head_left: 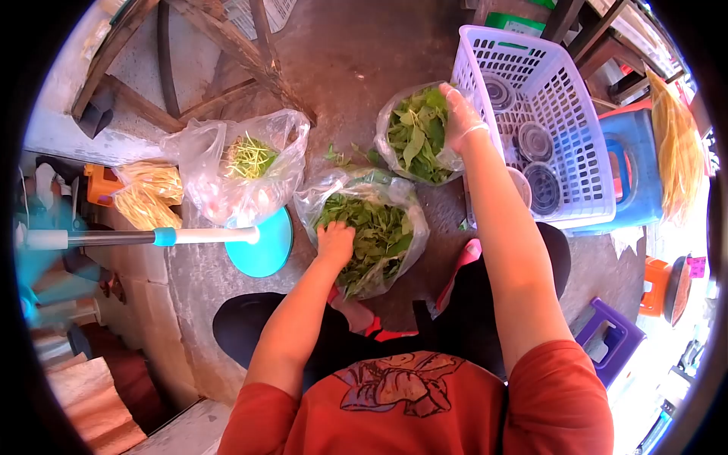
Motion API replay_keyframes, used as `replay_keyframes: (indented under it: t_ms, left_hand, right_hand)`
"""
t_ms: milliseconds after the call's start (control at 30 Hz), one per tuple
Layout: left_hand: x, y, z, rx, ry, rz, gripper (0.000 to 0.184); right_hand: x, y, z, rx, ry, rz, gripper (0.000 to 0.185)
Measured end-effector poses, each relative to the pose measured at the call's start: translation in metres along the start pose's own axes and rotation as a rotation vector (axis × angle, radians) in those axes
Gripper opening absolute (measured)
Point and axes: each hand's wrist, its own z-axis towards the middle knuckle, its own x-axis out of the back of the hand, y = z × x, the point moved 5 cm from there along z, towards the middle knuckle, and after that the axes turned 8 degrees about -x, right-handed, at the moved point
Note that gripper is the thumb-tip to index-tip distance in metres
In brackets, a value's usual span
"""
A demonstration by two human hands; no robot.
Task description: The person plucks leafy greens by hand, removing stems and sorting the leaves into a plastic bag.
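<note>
Some leaves (379,231) lie beneath left fingers (340,227), others beside right fingers (452,98); I can't tell their grip.

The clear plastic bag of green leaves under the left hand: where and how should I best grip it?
Probably gather the rim of the clear plastic bag at opposite sides, coming from above: it opens upward, with loose folds around the heaped green leaves.

No words or numbers could be read. The printed sheet (282,10) at the top carried lines too small to make out, and the pale label (522,29) on the green container (496,20) was illegible.
</note>
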Motion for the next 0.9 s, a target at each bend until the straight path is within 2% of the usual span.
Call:
replay_keyframes:
  t_ms: [67,100,167,200,400,533,633,700,733,767,833,900]
  left_hand:
    - [0.01,0.006,0.007,-0.009,0.05,-0.033,0.012]
    - [0.022,-0.007,-0.021,0.027,0.008,-0.072,0.012]
    - [0.046,0.001,-0.012,0.044,0.037,-0.207,0.012]
    - [0.064,0.005,-0.017,-0.031,0.124,-0.233,0.015]
    - [0.134,0.012,-0.046,0.011,0.133,-0.52,0.018]
    - [0.14,0.014,-0.06,-0.097,0.136,-0.896,0.016]
    - [0.144,0.017,-0.066,-0.088,0.087,-1.176,0.012]
    - [0.145,0.018,-0.064,-0.058,0.104,-1.505,0.009]
    - [0.146,0.017,-0.063,-0.048,0.121,-1.523,0.009]
    - [0.145,0.017,-0.061,-0.042,0.142,-1.546,0.008]
    - [0.146,0.017,-0.06,-0.024,0.173,-1.613,0.008]
    - [0.151,0.014,-0.06,-0.011,0.193,-1.693,0.009]
  right_hand:
    - [-0.009,-0.021,-0.025,0.1,0.06,-0.23,0.059]
    - [-0.021,-0.005,-0.035,0.128,0.101,-0.282,0.058]
    - [-0.029,-0.024,-0.043,0.286,0.199,-0.475,0.056]
    - [-0.037,-0.029,-0.052,0.318,0.199,-0.526,0.055]
    - [-0.039,-0.029,-0.052,0.38,0.189,-0.717,0.039]
    - [-0.09,-0.041,-0.122,0.531,0.118,-0.879,0.029]
    - [-0.117,-0.016,-0.151,0.52,-0.22,-1.059,0.028]
    - [-0.123,0.011,-0.156,0.381,-0.359,-1.101,0.03]
    - [-0.125,0.024,-0.158,0.312,-0.424,-1.124,0.03]
    - [-0.12,0.04,-0.155,0.162,-0.447,-0.973,0.035]
    - [-0.123,0.057,-0.154,0.052,-0.44,-1.069,0.035]
    - [-0.122,0.072,-0.15,0.116,-0.507,-1.193,0.031]
